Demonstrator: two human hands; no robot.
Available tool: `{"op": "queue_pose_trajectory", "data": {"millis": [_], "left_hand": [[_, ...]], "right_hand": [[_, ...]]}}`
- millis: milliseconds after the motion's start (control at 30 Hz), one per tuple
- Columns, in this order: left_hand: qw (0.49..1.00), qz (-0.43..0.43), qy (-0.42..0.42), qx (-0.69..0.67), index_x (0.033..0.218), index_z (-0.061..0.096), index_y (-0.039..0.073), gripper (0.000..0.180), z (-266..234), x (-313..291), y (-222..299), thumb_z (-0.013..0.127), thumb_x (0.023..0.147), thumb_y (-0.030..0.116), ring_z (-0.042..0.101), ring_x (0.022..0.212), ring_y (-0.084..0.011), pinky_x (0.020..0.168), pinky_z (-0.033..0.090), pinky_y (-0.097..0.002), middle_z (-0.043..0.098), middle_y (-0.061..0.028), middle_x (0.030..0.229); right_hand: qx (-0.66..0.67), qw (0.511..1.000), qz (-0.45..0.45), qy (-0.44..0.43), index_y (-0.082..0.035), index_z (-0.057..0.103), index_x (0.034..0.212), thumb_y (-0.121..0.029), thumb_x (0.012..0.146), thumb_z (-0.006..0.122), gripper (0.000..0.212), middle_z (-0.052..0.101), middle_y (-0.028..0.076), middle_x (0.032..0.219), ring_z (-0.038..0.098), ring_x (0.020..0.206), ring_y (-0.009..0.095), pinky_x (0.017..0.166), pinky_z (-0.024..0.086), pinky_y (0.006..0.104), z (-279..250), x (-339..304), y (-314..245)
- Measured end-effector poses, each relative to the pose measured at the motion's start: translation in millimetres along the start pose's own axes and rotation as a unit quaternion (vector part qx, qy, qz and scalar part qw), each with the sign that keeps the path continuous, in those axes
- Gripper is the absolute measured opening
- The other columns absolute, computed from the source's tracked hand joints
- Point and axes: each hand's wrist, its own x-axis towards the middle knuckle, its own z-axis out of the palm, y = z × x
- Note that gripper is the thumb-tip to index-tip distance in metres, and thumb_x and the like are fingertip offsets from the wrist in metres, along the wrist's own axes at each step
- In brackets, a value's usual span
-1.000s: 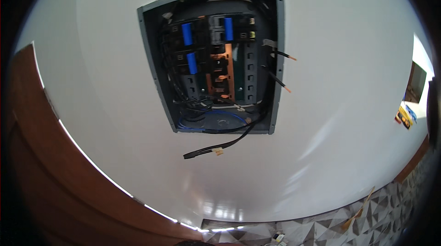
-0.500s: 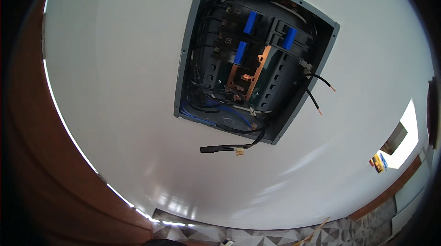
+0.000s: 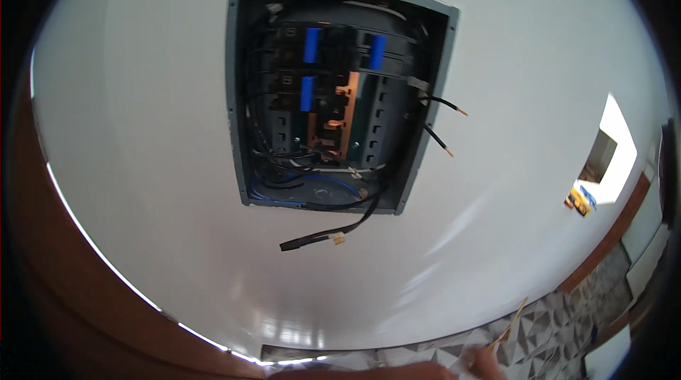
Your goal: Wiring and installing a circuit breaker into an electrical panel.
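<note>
Along the lower edge, blurred and mostly cut off, lie what look like my left hand point(image 3: 418, 371) and my right hand point(image 3: 486, 364), close together. Their fingers are too smeared to read, and anything in them is hidden. Both are well below a grey electrical panel box point(image 3: 431, 121) set in the white wall. Inside sit black breakers with blue handles point(image 3: 312, 45) and a copper busbar point(image 3: 349, 118). Two black wires with bare copper ends point(image 3: 436, 137) stick out at the right. A taped bundle of black cable point(image 3: 308, 239) hangs from the bottom.
A brown wooden door or panel point(image 3: 92, 295) runs down the left. At the right, a bright opening point(image 3: 624, 160) in the wall has a small yellow and blue item point(image 3: 582, 199) by it. Patterned floor tiles point(image 3: 546, 330) and a thin wooden stick point(image 3: 509, 323) show below.
The view has turned, so the panel box now appears more upright and farther left. Blurred hands have come in at the bottom edge. The cable bundle looks tilted more downward to the left.
</note>
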Motion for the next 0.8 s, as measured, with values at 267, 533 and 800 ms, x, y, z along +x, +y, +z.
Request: {"op": "queue_pose_trajectory", "data": {"millis": [267, 533, 800], "left_hand": [[0.785, 0.073, 0.376, 0.487, 0.099, 0.074, 0.008, 0.017, -254.3, 11.6, 156.4, 0.070, 0.084, 0.000, 0.070, 0.075, -0.0202, 0.068, 0.056, -0.0305, 0.073, -0.0075, 0.093], [0.723, -0.017, 0.202, 0.660, 0.101, 0.074, 0.006, 0.015, -343.6, 71.0, 136.5, 0.071, 0.086, 0.006, 0.068, 0.070, -0.0166, 0.066, 0.053, -0.0267, 0.073, -0.0083, 0.087], [0.806, -0.051, 0.297, 0.509, 0.099, 0.074, 0.004, 0.012, -359.9, 67.8, 126.9, 0.068, 0.089, 0.008, 0.064, 0.064, -0.0181, 0.062, 0.049, -0.0289, 0.071, -0.0096, 0.079]], "right_hand": [[0.122, 0.886, -0.328, 0.306, 0.003, 0.069, 0.090, 0.008, 0.080, 0.065, 0.012, 0.070, 0.013, 0.082, 0.068, 0.073, 0.024, 0.066, 0.053, 0.0294, -176.9, 173.7, -189.9], [0.229, 0.786, -0.442, 0.368, 0.002, 0.070, 0.100, 0.001, 0.088, 0.067, 0.013, 0.070, 0.011, 0.086, 0.069, 0.076, 0.016, 0.071, 0.056, 0.0274, -227.9, 275.5, -293.1], [0.375, 0.782, -0.452, 0.210, 0.002, 0.074, 0.101, -0.006, 0.088, 0.068, 0.017, 0.074, 0.009, 0.086, 0.071, 0.080, 0.013, 0.075, 0.057, 0.0253, -236.6, 310.2, -307.5]]}}
